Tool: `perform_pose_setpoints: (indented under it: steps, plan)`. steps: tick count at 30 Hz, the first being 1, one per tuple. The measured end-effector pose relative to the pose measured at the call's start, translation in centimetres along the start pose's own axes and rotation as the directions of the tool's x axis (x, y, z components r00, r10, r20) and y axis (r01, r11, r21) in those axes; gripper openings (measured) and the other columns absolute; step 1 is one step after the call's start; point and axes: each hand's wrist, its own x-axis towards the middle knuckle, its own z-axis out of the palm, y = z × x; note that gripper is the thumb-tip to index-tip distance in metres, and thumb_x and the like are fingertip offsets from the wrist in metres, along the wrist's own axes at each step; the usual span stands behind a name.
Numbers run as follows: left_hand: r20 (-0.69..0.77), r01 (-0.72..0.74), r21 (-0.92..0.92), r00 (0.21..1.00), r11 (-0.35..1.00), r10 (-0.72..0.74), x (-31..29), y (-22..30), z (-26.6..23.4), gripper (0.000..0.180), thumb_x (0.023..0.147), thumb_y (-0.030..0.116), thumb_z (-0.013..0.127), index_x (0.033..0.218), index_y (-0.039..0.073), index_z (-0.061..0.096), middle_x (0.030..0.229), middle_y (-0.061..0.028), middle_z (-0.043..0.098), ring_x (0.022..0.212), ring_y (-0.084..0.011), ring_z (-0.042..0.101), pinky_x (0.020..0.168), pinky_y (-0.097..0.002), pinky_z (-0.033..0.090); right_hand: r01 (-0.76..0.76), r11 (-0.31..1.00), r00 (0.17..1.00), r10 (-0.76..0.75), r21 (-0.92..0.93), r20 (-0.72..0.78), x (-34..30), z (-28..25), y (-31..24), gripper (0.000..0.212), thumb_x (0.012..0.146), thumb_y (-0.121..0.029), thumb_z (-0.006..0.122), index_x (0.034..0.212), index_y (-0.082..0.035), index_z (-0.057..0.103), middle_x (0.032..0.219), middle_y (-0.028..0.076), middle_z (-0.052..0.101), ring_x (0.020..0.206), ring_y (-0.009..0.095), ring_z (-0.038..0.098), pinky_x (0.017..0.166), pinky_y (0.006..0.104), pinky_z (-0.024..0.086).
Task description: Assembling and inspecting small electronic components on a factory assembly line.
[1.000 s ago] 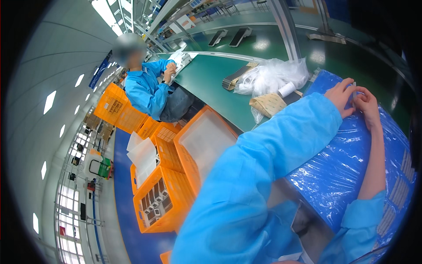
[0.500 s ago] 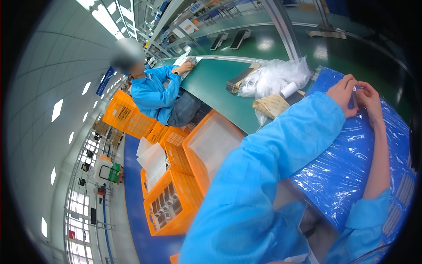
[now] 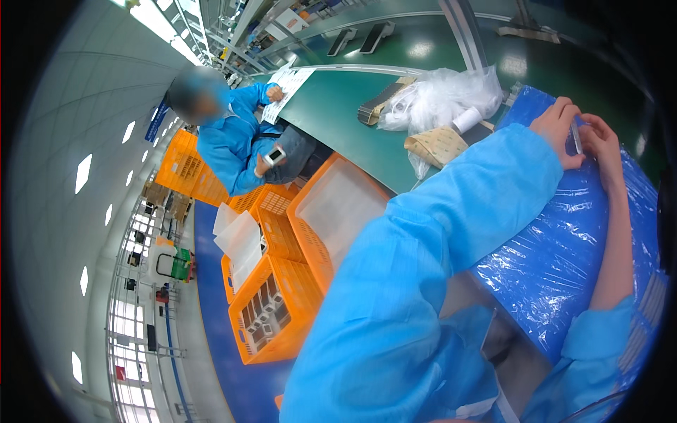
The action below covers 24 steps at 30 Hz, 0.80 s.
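Note:
Close together at the far right, my two hands work over a worktop covered in blue film (image 3: 539, 271). Between them is a small, thin, greyish-clear piece (image 3: 575, 138); its kind cannot be made out. My left hand (image 3: 558, 132) has its fingers bent around the near side of this piece, and its thumb points toward the other hand. My right hand (image 3: 601, 146) curls in from the other side, fingertips at the piece's upper end. Both hands are closed. The fingers partly hide the piece.
Crumpled clear plastic bags (image 3: 448, 99), a brown paper roll (image 3: 436, 146) and a dark strip bundle (image 3: 381, 104) lie on the green bench (image 3: 331, 116). Orange crates (image 3: 300, 310) stand at left, one holding several small devices. Beyond, a seated co-worker (image 3: 229, 151) holds a white device.
My hands stay together on the small piece, which now shows more between the fingers. The co-worker has leaned back and brought a white device down toward the crates.

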Motion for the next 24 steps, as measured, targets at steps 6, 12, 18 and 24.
perform_pose_setpoints:
  steps: [6,12,18,24]
  plan:
    - [-0.046,-0.015,0.001,0.999,1.0,0.015,-0.1,0.3,-0.2,0.071,0.061,0.022,0.081,0.12,0.002,0.047,0.124,-0.0168,0.047,0.113,-0.0364,0.054,0.094,-0.039,0.048,0.029,0.998,0.999,-0.031,-0.052,-0.03,-0.6,0.5,-0.6,0.03,0.088,-0.014,0.06,0.116,-0.003,0.061,0.082,-0.001,0.059,0.072,0.005,0.053,0.067,0.0197,0.043]
    - [-0.004,-0.067,0.004,0.998,0.998,0.067,-0.3,0.8,-0.7,0.068,0.066,0.021,0.079,0.122,0.003,0.047,0.13,-0.0168,0.047,0.118,-0.0362,0.053,0.096,-0.0388,0.047,-0.003,0.994,0.999,-0.002,-0.105,-0.044,-1.3,1.0,-1.2,0.036,0.085,-0.012,0.058,0.12,-0.003,0.059,0.081,-0.002,0.059,0.068,0.005,0.05,0.065,0.0196,0.041]
    - [-0.01,-0.07,0.012,0.998,0.998,0.07,-0.2,0.4,-0.6,0.065,0.069,0.018,0.077,0.125,0.004,0.046,0.138,-0.0169,0.043,0.117,-0.0376,0.054,0.095,-0.0398,0.048,0.028,0.994,0.999,-0.026,0.105,-0.02,-1.1,0.7,-1.5,0.048,0.081,-0.006,0.056,0.129,-0.001,0.051,0.084,0.001,0.061,0.073,0.008,0.058,0.07,0.0203,0.046]
    - [0.031,-0.031,-0.047,0.999,0.998,0.032,-0.1,0.1,-0.2,0.069,0.069,0.02,0.078,0.127,0.004,0.045,0.132,-0.0167,0.048,0.109,-0.037,0.059,0.091,-0.0389,0.05,0.016,0.991,0.999,-0.021,0.132,0.038,-0.8,-0.3,-0.9,0.052,0.081,-0.006,0.058,0.131,-0.001,0.049,0.087,0.002,0.061,0.077,0.009,0.059,0.074,0.0208,0.047]
